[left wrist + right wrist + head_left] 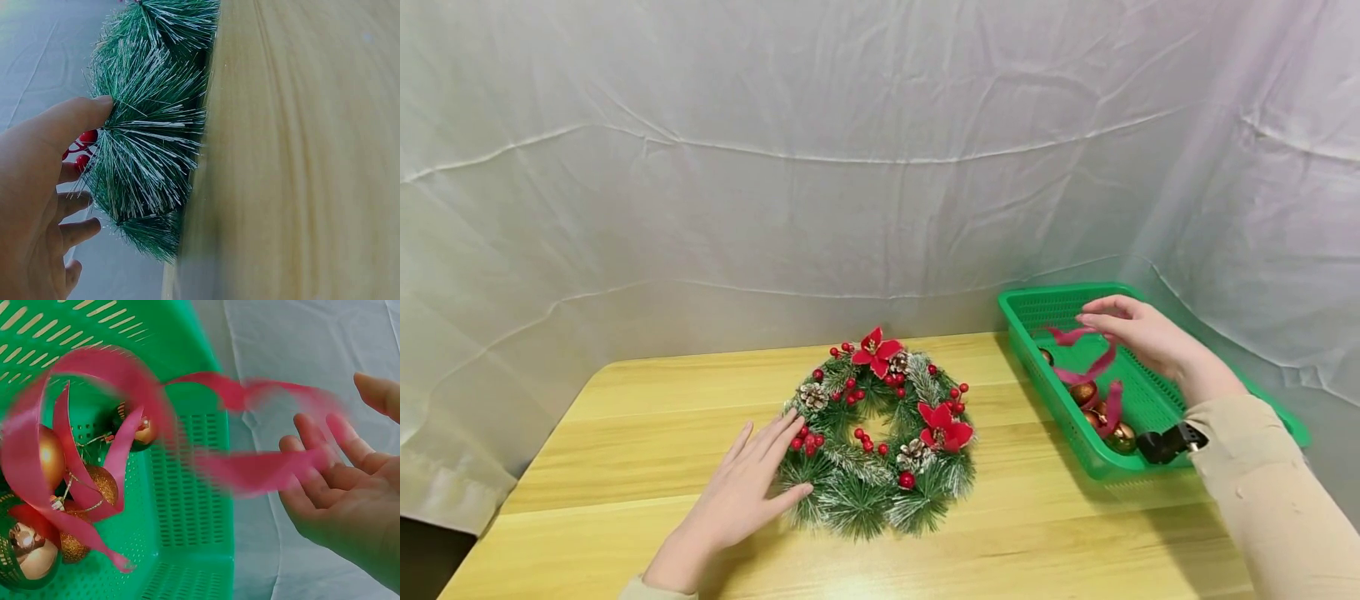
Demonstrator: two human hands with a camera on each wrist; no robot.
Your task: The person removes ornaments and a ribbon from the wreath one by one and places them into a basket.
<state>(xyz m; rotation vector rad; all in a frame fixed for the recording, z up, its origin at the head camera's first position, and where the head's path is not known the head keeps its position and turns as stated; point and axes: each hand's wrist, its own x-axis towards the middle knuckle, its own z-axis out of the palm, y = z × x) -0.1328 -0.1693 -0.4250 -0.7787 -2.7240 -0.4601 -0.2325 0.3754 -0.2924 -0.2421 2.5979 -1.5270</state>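
Observation:
A green Christmas wreath (857,500) with frosted needles, red berries, pinecones and red flowers lies flat on the table. My left hand (737,492) is at its left side with fingers extended, the fingertips on or just over the edge; in the left wrist view the thumb meets the needles. Above a green plastic basket (1138,375) is my right hand (1157,337). The right wrist view shows that hand's fingers (353,450) spread apart, with a blurred pinkish-red ribbon (100,369) loose at the fingertips. Its loops hang over shiny and glittery bauble ornaments (31,550) in the basket.
The wooden table (625,433) carries the wreath at the middle and the basket at the right. Grey-white cloth (850,208) hangs behind and along both sides. A small black device (1172,442) is strapped at my right wrist, by the basket's near rim.

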